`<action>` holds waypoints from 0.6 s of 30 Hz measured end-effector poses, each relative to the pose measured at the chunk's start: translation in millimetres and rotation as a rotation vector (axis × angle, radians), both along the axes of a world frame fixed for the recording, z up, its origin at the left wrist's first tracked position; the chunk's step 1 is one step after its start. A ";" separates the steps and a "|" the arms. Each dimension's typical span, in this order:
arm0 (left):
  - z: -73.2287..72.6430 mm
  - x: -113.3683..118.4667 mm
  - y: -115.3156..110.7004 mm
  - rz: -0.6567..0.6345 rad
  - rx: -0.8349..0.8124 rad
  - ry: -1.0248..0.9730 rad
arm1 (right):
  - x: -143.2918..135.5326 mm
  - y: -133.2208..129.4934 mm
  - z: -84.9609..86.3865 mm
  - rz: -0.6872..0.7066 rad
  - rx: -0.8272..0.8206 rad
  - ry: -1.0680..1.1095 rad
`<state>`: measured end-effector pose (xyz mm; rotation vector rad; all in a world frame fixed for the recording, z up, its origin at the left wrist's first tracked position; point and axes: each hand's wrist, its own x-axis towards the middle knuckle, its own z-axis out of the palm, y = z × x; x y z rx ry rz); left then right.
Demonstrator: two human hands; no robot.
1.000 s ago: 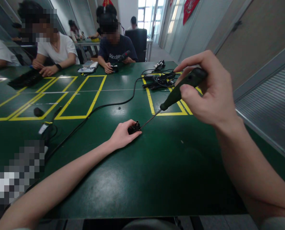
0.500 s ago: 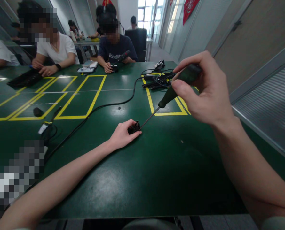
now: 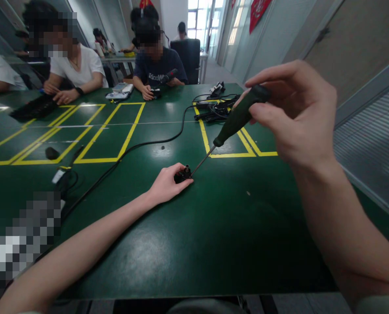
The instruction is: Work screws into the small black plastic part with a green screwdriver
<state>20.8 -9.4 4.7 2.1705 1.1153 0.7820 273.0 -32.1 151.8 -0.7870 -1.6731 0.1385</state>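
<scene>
Between the thumb and fingers of my left hand (image 3: pixel 168 183) is a small black part (image 3: pixel 182 175) with a short metal post sticking up, held down on the green table (image 3: pixel 194 244). My right hand (image 3: pixel 302 117) grips the handle end of a dark green screwdriver (image 3: pixel 235 115) with its fingertips. The screwdriver slants down to the left, and its thin shaft meets the right side of the black part. Exactly what the tip touches is too small to make out.
A black cable (image 3: pixel 148 143) crosses the table toward a pile of black parts (image 3: pixel 217 111) at the back. A dark lump (image 3: pixel 52 152) and a tagged cable piece (image 3: pixel 61 174) lie to the left. Across the table, people (image 3: pixel 158 65) handle things; yellow tape (image 3: pixel 99 160) marks boxes.
My right hand has shifted right and turned, its fingers now farther back on the screwdriver handle. The screwdriver tip and my left hand with the black part have stayed in place.
</scene>
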 end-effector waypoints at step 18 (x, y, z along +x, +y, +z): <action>1.1 0.5 0.0 0.003 0.003 -0.013 | 7.3 15.4 -8.9 0.016 0.016 0.063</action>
